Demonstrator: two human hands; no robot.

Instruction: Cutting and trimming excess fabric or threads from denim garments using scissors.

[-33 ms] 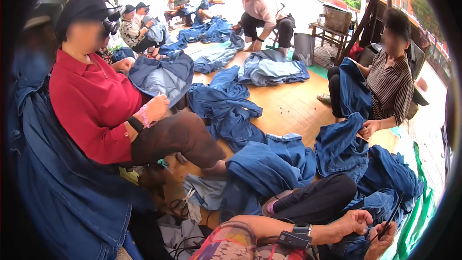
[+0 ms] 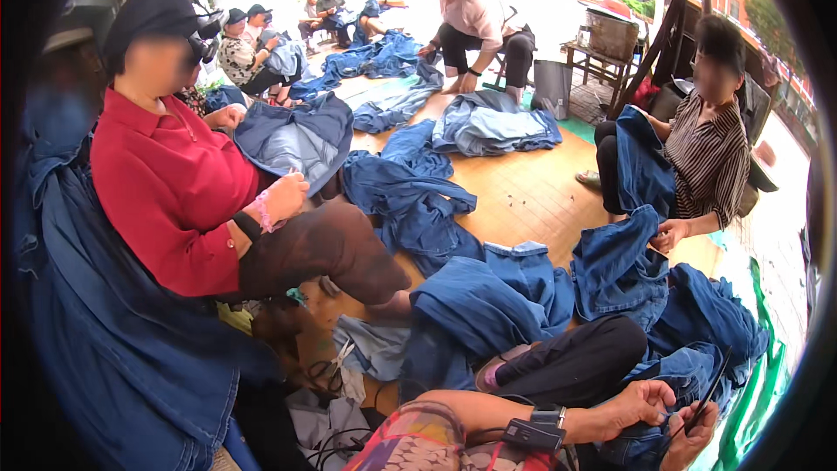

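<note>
At the lower right, my left hand (image 2: 639, 406) pinches an edge of a blue denim garment (image 2: 635, 447) between thumb and fingers. Close beside it, my right hand (image 2: 693, 438) is closed around a slim dark pointed tool (image 2: 713, 388), whose long end sticks up and to the right. Its full shape is hidden by the fingers, so I cannot tell its kind. My two hands are nearly touching over the cloth. A watch (image 2: 548, 417) and a small black box (image 2: 532, 435) are strapped to my left wrist.
Piles of denim (image 2: 479, 296) lie on the tan floor sheet (image 2: 514, 192). A person in red (image 2: 174, 183) works close on the left, and one in stripes (image 2: 711, 166) on the right. Scissors (image 2: 343, 356) lie by grey cloth. Dark cables (image 2: 336, 447) run near my arm.
</note>
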